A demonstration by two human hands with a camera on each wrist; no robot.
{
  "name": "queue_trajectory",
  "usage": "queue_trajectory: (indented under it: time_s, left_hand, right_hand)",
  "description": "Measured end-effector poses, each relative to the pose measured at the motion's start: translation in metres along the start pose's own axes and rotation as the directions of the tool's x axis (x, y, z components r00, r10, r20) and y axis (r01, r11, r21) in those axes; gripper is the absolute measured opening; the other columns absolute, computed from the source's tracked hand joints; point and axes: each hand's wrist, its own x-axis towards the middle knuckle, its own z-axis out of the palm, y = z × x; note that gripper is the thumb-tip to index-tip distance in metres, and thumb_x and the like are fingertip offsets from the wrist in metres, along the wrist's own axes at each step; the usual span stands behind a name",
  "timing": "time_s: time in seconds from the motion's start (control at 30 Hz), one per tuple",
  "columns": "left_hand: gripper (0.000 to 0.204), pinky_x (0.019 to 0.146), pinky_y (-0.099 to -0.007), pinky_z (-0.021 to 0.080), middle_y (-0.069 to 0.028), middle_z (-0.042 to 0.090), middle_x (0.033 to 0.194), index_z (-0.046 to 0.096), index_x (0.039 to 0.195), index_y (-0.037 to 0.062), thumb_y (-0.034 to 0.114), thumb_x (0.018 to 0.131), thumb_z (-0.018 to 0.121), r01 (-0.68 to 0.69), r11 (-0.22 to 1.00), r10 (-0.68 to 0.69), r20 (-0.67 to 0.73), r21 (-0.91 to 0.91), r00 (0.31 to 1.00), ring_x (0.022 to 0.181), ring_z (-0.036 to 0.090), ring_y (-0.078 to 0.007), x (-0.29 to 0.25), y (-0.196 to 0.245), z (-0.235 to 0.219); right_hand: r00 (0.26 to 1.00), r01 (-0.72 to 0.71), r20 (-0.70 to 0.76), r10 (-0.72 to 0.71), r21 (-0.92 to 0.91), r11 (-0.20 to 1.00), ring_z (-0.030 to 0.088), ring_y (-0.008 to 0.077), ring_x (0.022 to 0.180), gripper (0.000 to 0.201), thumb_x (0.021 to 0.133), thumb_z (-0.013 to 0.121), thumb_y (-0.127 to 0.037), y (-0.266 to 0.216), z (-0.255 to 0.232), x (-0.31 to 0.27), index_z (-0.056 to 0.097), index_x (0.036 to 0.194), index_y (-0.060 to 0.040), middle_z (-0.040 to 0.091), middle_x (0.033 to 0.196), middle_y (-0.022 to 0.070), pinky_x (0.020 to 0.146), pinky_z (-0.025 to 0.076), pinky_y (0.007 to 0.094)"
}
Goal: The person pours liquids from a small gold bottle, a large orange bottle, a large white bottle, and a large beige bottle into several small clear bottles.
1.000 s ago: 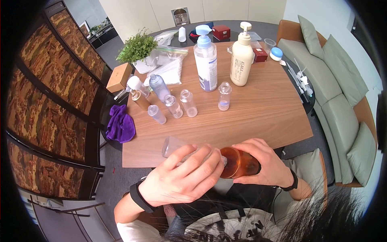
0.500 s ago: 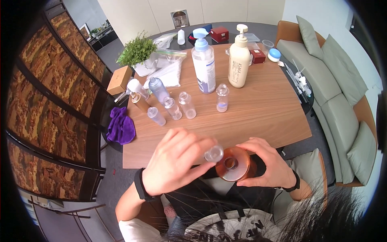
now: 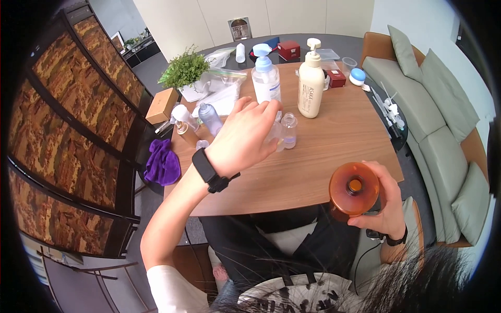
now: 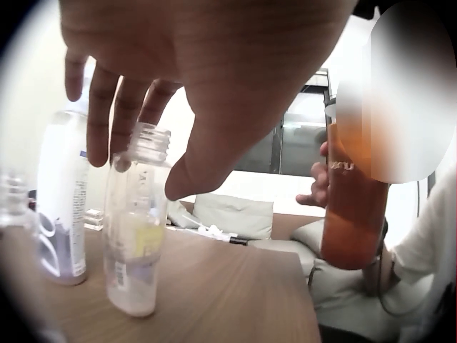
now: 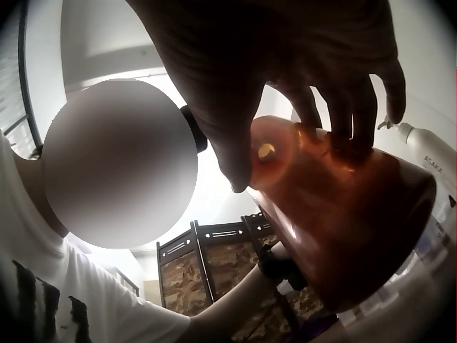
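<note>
My left hand [image 3: 242, 138] reaches over the table beside a small clear bottle [image 3: 274, 134] that stands next to another clear bottle [image 3: 289, 133]. In the left wrist view the fingers and thumb of that hand [image 4: 200, 78] hang loosely about the screw neck of an upright clear bottle [image 4: 136, 250]; whether they touch it is hard to tell. At the table's front right, my right hand [image 3: 389, 206] grips a large amber bottle [image 3: 342, 180] by its side, its uncapped mouth facing the head camera. The right wrist view shows the fingers spread along the amber bottle [image 5: 357, 214].
Behind stand a blue-topped pump bottle [image 3: 266, 86] and a cream pump bottle [image 3: 311, 91]. At the left are a blue bottle [image 3: 210, 120], a brown bottle [image 3: 187, 134], a cardboard box [image 3: 162, 106], a plant [image 3: 185, 70] and a purple cloth [image 3: 162, 164]. Small bottles are partly hidden behind the left hand.
My left hand has moved the small clear bottle away from the amber bottle, forward onto the table, and its fingers have loosened. My right hand has carried the amber bottle to the right.
</note>
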Motion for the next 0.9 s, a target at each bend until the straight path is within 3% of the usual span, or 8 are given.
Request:
queue_trajectory:
  time_s: [0.27,0.37,0.47,0.57,0.7,0.9]
  left_hand:
    - [0.057,0.125,-0.0611,0.033,-0.0159,0.073,0.111,0.054,0.136,0.0045,0.018,0.087,0.080,0.084,0.982,-0.117,0.199,0.169,0.973,0.121,0.068,-0.0357,0.008,-0.016,0.013]
    - [0.062,0.127,-0.0608,0.031,-0.0157,0.074,0.113,0.054,0.138,0.0040,0.020,0.086,0.082,0.096,0.979,-0.131,0.198,0.178,0.971,0.123,0.067,-0.0352,0.010,-0.016,0.013]
    - [0.066,0.128,-0.0605,0.031,-0.0150,0.074,0.113,0.055,0.140,0.0042,0.022,0.084,0.085,0.047,0.990,-0.061,0.100,0.134,0.993,0.121,0.068,-0.0354,0.014,-0.017,0.017]
    - [0.068,0.129,-0.0604,0.029,-0.0138,0.074,0.110,0.055,0.141,0.0047,0.024,0.084,0.086,0.052,0.999,-0.049,0.144,-0.015,0.988,0.116,0.070,-0.0354,0.026,-0.023,0.027]
    - [0.060,0.130,-0.0604,0.027,-0.0122,0.074,0.104,0.059,0.132,0.0041,0.028,0.084,0.086,0.069,0.997,-0.075,0.233,0.034,0.970,0.112,0.070,-0.0353,0.039,-0.014,0.034]
    - [0.046,0.131,-0.0593,0.026,-0.0131,0.072,0.105,0.065,0.120,0.0040,0.027,0.086,0.084,-0.018,0.997,0.005,0.166,0.074,0.986,0.118,0.067,-0.0345,0.045,-0.011,0.048]
  right_hand:
    - [1.000,-0.018,-0.026,0.018,0.004,1.000,0.066,0.0326,0.129,0.097,0.060,0.106,-0.034,0.005,-0.006,-0.008,0.062,0.140,-0.0014,0.069,0.135,0.0168,0.112,0.048,0.0424]
    - [0.999,-0.031,-0.030,0.031,0.013,0.999,0.066,0.0329,0.130,0.096,0.060,0.106,-0.034,0.005,-0.008,-0.009,0.062,0.139,-0.0015,0.069,0.135,0.0168,0.113,0.048,0.0427]
    - [0.998,-0.054,-0.038,0.056,0.051,0.997,0.065,0.0334,0.130,0.096,0.060,0.107,-0.035,0.002,-0.006,-0.007,0.063,0.139,-0.0019,0.069,0.135,0.0167,0.114,0.047,0.0432]
    - [0.997,-0.057,-0.043,0.058,0.030,0.998,0.065,0.0343,0.131,0.096,0.060,0.107,-0.034,0.001,-0.006,-0.009,0.063,0.139,-0.0025,0.070,0.134,0.0160,0.117,0.045,0.0447]
    - [0.999,-0.039,-0.017,0.038,-0.014,0.999,0.064,0.0355,0.133,0.095,0.060,0.106,-0.034,0.001,-0.008,-0.010,0.063,0.139,-0.0031,0.071,0.134,0.0147,0.121,0.042,0.0479]
    - [0.996,-0.089,-0.006,0.090,0.016,0.996,0.062,0.0360,0.136,0.096,0.059,0.107,-0.035,0.000,-0.007,-0.011,0.063,0.138,-0.0036,0.072,0.133,0.0147,0.123,0.041,0.0496]
